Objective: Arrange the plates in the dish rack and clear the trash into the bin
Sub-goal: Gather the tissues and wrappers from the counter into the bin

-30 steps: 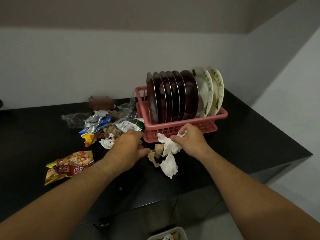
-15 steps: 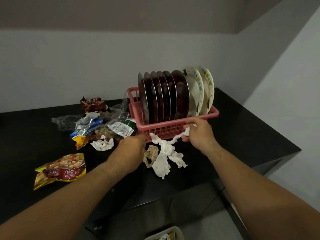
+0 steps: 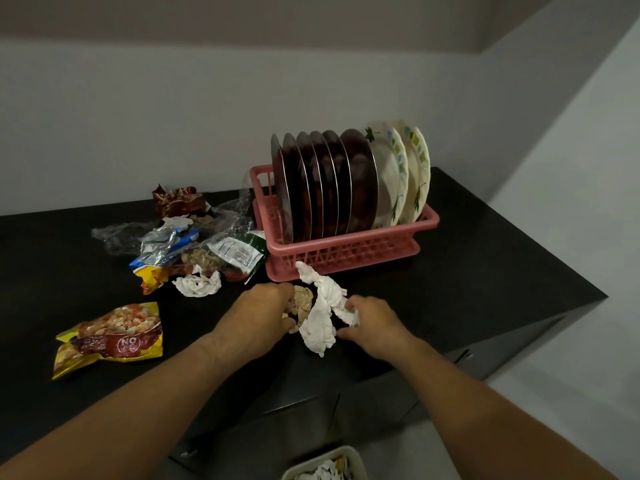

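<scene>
**A:** ok so where are the plates at?

**B:** all in the pink dish rack (image 3: pixel 346 252), standing on edge in a row. The steel plates (image 3: pixel 325 188) fill the left and middle, and two patterned plates (image 3: pixel 398 174) sit at the right end. The rack's at the back right of the black counter (image 3: pixel 485 271), near the wall.

**A:** and the trash?

**B:** just in front of the rack there's a long white tissue (image 3: pixel 320 327), its top end up against the rack's front edge. A brown paper wad (image 3: pixel 303 299) sits right beside it on the left. The right hand (image 3: pixel 374 327) has its fingers pinched on the tissue's right-hand strand. The left hand (image 3: pixel 259 317) is knuckles-up with its fingers curled over the brown paper wad. Fingertips are hidden, so can't say how tight that grip is.

**A:** rest of the mess?

**B:** left of the rack is a pile of wrappers (image 3: pixel 194 244), right up against the rack's corner. There's a clear plastic bag (image 3: pixel 117 233) on its far left and a brown wrapper (image 3: pixel 176 200) behind it. A small white tissue (image 3: pixel 199 284) lies at the front of the pile. A yellow snack packet (image 3: pixel 110 337) lies on its own, well apart, toward the counter's front left. The bin (image 3: pixel 325 465) is down on the floor below the counter edge. Only its rim and some white paper inside are in view.
</scene>
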The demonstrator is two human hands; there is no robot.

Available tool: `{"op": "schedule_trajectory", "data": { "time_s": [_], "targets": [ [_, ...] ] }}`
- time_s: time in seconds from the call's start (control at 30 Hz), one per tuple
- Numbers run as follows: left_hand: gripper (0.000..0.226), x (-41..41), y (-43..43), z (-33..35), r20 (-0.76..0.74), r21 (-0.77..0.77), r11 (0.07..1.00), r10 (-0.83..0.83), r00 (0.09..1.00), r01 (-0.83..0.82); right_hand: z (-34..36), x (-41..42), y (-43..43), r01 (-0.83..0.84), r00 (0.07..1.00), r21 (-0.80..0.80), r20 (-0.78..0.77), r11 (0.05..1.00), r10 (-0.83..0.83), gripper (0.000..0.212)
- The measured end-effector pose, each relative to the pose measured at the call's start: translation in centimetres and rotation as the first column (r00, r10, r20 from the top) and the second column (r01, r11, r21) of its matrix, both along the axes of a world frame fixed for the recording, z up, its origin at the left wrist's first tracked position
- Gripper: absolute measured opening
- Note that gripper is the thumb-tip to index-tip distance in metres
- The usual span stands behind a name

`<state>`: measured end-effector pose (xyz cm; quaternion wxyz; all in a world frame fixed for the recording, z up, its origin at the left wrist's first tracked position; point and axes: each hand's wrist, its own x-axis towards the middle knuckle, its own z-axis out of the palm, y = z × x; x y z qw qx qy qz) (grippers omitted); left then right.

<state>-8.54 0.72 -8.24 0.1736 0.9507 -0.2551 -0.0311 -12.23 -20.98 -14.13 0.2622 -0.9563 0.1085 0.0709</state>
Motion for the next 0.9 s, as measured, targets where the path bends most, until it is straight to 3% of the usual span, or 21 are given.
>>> {"op": "schedule_trajectory", "data": {
  "time_s": [0.17,0.3,0.4,0.53,0.9],
  "targets": [
    [0.024,0.2,0.0,-0.2,-0.005,-0.001,1.000,0.012,1.000,-0.012,-0.2,0.1,-0.3,0.018,0.999,-0.034,0.047,0.999,-0.016,0.017],
    [0.029,0.4,0.0,0.2,0.023,-0.033,0.999,0.020,1.000,-0.019,2.5,0.4,-1.3,0.118,0.973,0.055,0.193,0.991,-0.127,0.034],
    [0.026,0.3,-0.3,0.7,0.043,-0.065,0.998,0.016,0.999,-0.013,4.6,0.4,-1.9,0.171,0.938,0.186,0.269,0.968,-0.217,0.035],
    [0.026,0.1,-0.6,1.5,0.078,-0.095,0.995,0.004,0.997,0.004,6.2,0.2,-2.2,0.213,0.929,0.308,0.229,0.927,-0.290,0.016],
    [0.018,-1.7,0.0,1.7,0.093,-0.111,0.994,0.014,0.996,-0.003,9.3,0.9,-2.2,0.034,0.984,0.239,0.163,0.970,-0.074,0.029]
  ]
}}
